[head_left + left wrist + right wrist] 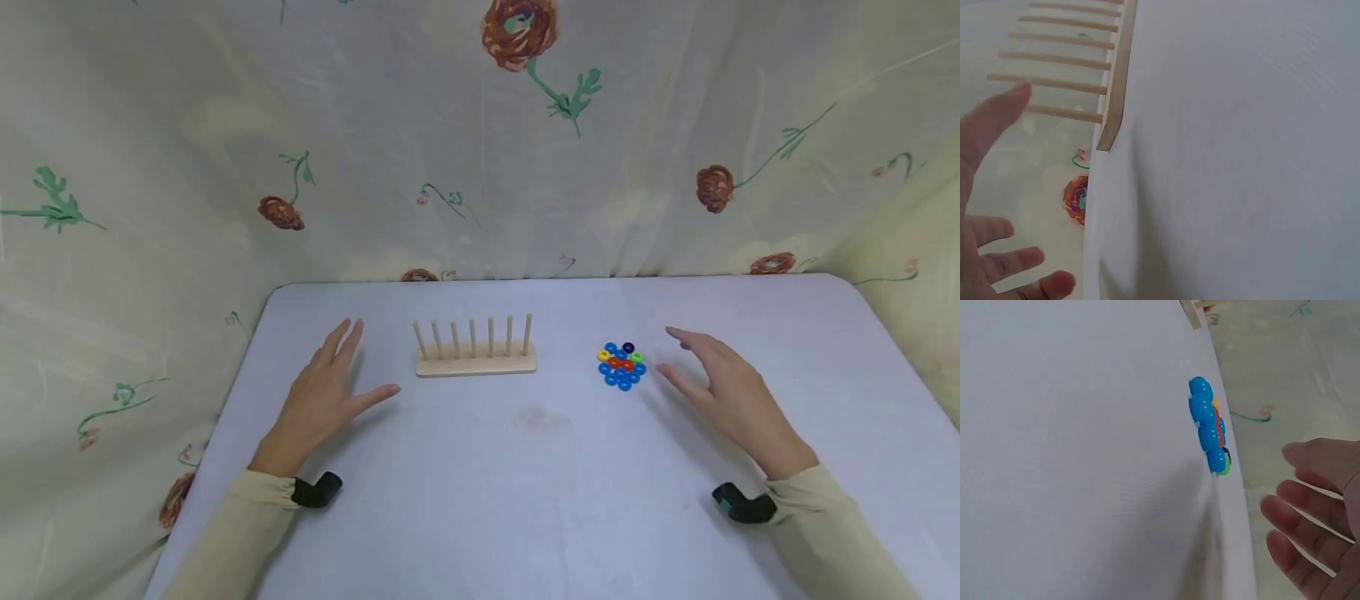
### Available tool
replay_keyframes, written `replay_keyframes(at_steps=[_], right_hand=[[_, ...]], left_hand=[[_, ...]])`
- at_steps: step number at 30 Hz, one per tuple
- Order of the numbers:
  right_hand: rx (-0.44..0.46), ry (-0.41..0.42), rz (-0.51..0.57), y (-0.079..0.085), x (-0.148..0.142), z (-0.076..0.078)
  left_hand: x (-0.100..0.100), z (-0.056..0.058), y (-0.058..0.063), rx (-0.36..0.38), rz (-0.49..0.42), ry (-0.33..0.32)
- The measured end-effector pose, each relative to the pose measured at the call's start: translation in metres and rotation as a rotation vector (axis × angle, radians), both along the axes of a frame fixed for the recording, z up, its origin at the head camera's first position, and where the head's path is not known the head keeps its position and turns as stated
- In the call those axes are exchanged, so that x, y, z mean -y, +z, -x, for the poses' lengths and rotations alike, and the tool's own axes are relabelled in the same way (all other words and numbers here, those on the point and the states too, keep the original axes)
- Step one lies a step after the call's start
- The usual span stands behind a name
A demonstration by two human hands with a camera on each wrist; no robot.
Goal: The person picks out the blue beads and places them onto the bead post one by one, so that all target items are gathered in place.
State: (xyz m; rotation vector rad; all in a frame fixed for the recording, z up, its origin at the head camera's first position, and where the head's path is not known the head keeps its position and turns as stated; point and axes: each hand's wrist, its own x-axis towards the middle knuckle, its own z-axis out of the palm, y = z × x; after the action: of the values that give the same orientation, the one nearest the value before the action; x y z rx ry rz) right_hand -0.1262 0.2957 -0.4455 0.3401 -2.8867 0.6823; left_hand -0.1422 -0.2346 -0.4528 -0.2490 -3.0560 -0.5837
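A pale wooden rack (476, 365) with a row of several upright pegs stands toward the back of the table. To its right lies a cluster of small glossy rings (617, 364), mostly blue, with red, yellow, green and dark purple ones among them. My left hand (318, 400) hovers left of the rack, thumb spread from straight fingers, touching nothing. On the other side, my right hand (738, 404) is held just right of the rings, thumb and fingers apart, holding nothing. The right wrist view shows the blue rings (1208, 425) from the side, apart from the fingertips.
A white cloth covers the table (480, 500), with a faint stain (542, 418) near its middle. Behind and to the sides hangs a flowered curtain (375, 108). Black wrist cameras sit at the left cuff (318, 490) and the right cuff (744, 504).
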Motion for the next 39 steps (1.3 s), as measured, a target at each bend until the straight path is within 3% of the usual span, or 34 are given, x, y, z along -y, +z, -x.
replay_keyframes(at_steps=[8, 19, 26, 33, 39], right_hand=[[0.108, -0.021, 0.165, -0.035, -0.003, 0.015], [0.078, -0.022, 0.235, -0.058, 0.001, 0.024], [0.047, -0.013, 0.251, -0.061, -0.001, 0.028], [0.057, -0.022, 0.236, -0.064, -0.001, 0.027], [0.055, -0.015, 0.26, -0.062, 0.001, 0.029]], left_hand=[[-0.015, 0.024, -0.017, 0.046, -0.27, 0.031], [-0.033, 0.043, -0.035, 0.061, -0.419, -0.018], [-0.038, 0.048, -0.039, 0.022, -0.407, -0.066], [-0.044, 0.046, -0.044, -0.021, -0.344, -0.056], [-0.044, 0.044, -0.047, -0.033, -0.347, -0.035]])
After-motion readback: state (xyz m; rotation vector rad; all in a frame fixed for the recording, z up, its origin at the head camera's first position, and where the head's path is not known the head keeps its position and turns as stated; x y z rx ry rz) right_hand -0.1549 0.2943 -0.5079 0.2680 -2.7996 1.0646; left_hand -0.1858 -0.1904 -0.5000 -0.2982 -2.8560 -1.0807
